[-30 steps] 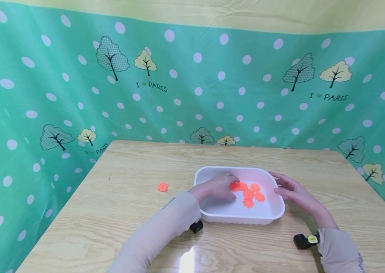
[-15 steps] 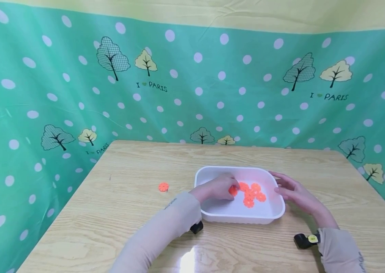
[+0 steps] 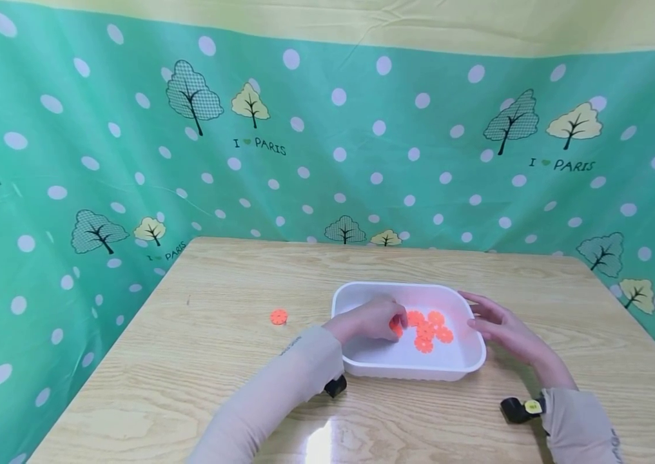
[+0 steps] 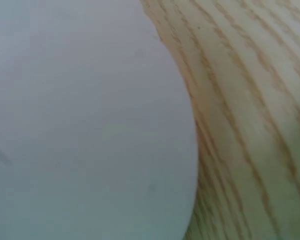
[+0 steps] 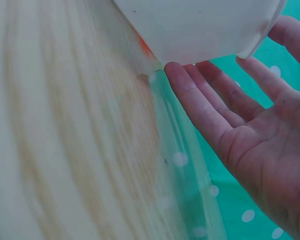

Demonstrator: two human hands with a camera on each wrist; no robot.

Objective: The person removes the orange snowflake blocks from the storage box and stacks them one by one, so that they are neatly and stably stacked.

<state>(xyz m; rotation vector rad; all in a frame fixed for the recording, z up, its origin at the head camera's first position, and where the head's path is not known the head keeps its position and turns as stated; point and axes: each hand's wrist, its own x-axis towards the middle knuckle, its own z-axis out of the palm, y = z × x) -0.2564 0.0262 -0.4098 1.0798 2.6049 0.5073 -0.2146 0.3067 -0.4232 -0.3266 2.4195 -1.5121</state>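
Head view gives me the tub (image 3: 403, 372) on the table (image 3: 234, 277). Taking its centre as the dial, twelve toward the curtain (image 3: 374, 200), the left hand (image 3: 375, 318) is inside at ten o'clock. Its curled fingers appear to pinch an orange disc (image 3: 396, 329) low in the tub, though the contact is partly hidden from me. The pile (image 3: 425, 332) of like discs lies toward three, just beside those fingertips. One loose disc (image 3: 278, 317) sits on the table at nine, well apart from the tub. Outside at three, the right hand (image 3: 500, 324) holds nothing in a clench; its extended fingers touch the tub's end, which I read as steadying. Left wrist view shows me only a pale surface beside wood grain, so no help with that grip.

I'd call the step in hand picking up a single disc. As I judge it, the next move calls for a firm pinch and a lift high enough to clear the wall, without nudging the tub.
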